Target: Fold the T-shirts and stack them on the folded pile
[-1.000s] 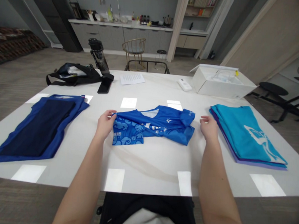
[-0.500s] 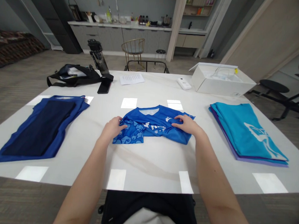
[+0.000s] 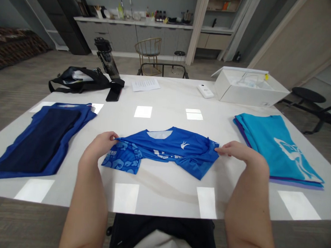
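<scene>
A blue short-sleeved T-shirt [image 3: 164,144] lies bunched on the white table in front of me, neckline away from me, with a white bird-like logo and partly folded white lettering. Its left sleeve carries a lighter wave pattern. My left hand [image 3: 105,143] pinches the shirt at the top of that patterned sleeve. At the other end, my right hand [image 3: 233,149] pinches the edge of the right sleeve between thumb and fingers. The lower part of the shirt is gathered under the chest and hidden.
Dark blue folded clothes [image 3: 39,139] lie at the left, a stack of turquoise and purple clothes [image 3: 275,144] at the right. Along the far edge are a black bag [image 3: 79,80], a bottle [image 3: 108,58], a phone [image 3: 114,93], paper [image 3: 145,84], a white device [image 3: 205,91] and an open white box [image 3: 247,87].
Both hands have moved apart, pulling the shirt wider and closer to me. The sleeves are spread outward and the chest is flatter. My right hand has shifted from the chest to the sleeve edge.
</scene>
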A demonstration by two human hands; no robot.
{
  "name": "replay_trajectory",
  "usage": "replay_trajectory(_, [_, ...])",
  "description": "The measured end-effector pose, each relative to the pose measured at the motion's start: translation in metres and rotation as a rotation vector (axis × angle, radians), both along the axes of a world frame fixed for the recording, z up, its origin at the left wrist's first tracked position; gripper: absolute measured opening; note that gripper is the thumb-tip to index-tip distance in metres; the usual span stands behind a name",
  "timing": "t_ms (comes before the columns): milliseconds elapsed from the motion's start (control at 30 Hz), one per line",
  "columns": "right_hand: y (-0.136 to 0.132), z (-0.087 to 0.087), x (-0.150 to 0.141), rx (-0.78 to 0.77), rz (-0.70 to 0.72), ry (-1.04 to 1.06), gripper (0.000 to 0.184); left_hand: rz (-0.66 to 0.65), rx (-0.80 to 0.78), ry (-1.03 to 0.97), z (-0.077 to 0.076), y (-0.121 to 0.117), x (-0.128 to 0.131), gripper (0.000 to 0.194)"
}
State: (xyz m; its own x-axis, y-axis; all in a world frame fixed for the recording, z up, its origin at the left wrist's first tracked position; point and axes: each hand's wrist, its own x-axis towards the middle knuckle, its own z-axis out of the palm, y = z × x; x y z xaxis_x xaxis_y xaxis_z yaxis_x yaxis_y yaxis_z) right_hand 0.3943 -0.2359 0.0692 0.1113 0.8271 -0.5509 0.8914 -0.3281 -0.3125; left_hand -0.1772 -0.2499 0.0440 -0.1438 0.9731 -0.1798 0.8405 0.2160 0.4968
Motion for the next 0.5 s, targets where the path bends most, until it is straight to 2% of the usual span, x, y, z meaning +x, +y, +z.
replay_trajectory(33, [0.003, -0.002, -0.008, 0.057, -0.055, -0.092, 0.040, 0.037, 0.089, 0.046, -0.004, 0.003, 0.005, 0.032])
replay_trajectory(100, [0.009, -0.006, -0.028, 0.303, -0.121, -0.204, 0.041, 0.065, 0.233, 0.097, -0.010, 0.008, 0.022, 0.038])
replay_trajectory(167, [0.013, -0.011, -0.048, 0.541, -0.100, -0.190, 0.050, 0.046, 0.278, 0.157, -0.014, 0.010, 0.043, 0.044])
replay_trajectory(200, [0.014, -0.014, -0.055, 0.576, -0.075, -0.167, 0.057, 0.016, 0.264, 0.196, -0.016, 0.010, 0.053, 0.046])
replay_trajectory(267, [0.014, -0.021, -0.061, 0.462, -0.037, -0.145, 0.070, -0.061, 0.221, 0.265, -0.021, 0.009, 0.069, 0.050])
replay_trajectory(333, [0.015, -0.028, -0.058, 0.284, -0.028, -0.138, 0.072, -0.121, 0.194, 0.308, -0.026, 0.008, 0.077, 0.052])
replay_trajectory(400, [0.017, -0.032, -0.051, 0.199, 0.018, -0.089, 0.052, -0.133, 0.176, 0.326, -0.029, 0.008, 0.079, 0.049])
replay_trajectory(467, [0.020, -0.031, -0.044, 0.223, 0.112, 0.013, 0.029, -0.119, 0.142, 0.321, -0.030, 0.009, 0.077, 0.038])
replay_trajectory(500, [0.021, -0.030, -0.040, 0.268, 0.148, 0.073, 0.023, -0.112, 0.126, 0.312, -0.030, 0.009, 0.075, 0.031])
